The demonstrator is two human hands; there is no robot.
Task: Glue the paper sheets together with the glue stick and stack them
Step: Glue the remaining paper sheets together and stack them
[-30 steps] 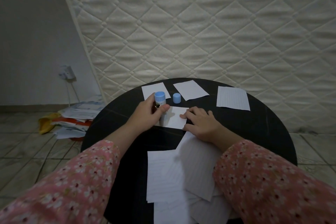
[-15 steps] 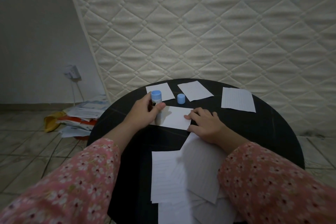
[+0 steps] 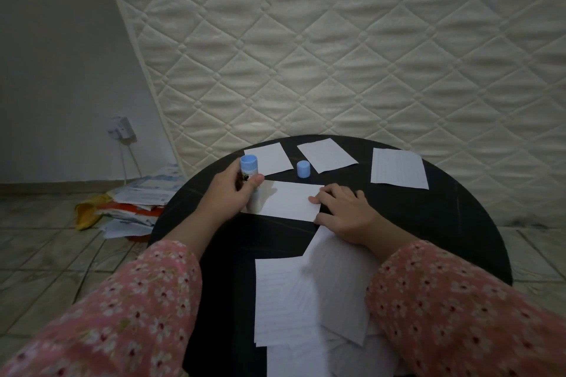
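The job looks to be in its early or middle part. Just below the centre of the frame, the left hand [image 3: 228,193] grips the glue stick [image 3: 248,173] upright, its lower end down on the left edge of a small paper sheet [image 3: 291,200] lying on the dark round surface [image 3: 428,217]. The right hand [image 3: 346,213] rests on that sheet's right end, fingers lightly bent and pressing it flat so it will not slide; it is grasping nothing. The blue cap [image 3: 303,169] stands by itself just beyond the sheet, so the stick is uncapped and in use.

Whether the sheet being glued is a single piece or already a pair cannot be told. Three more sheets lie apart along the far side of the surface: one [image 3: 269,158] behind the glue stick, one [image 3: 326,154] right of the cap, and a lined one [image 3: 398,168] farther right. None of them is stacked yet. At the bottom centre a loose heap of lined paper [image 3: 291,300] overlaps untidily. By this showing most of the gluing and all of the neat stacking remain to be done.
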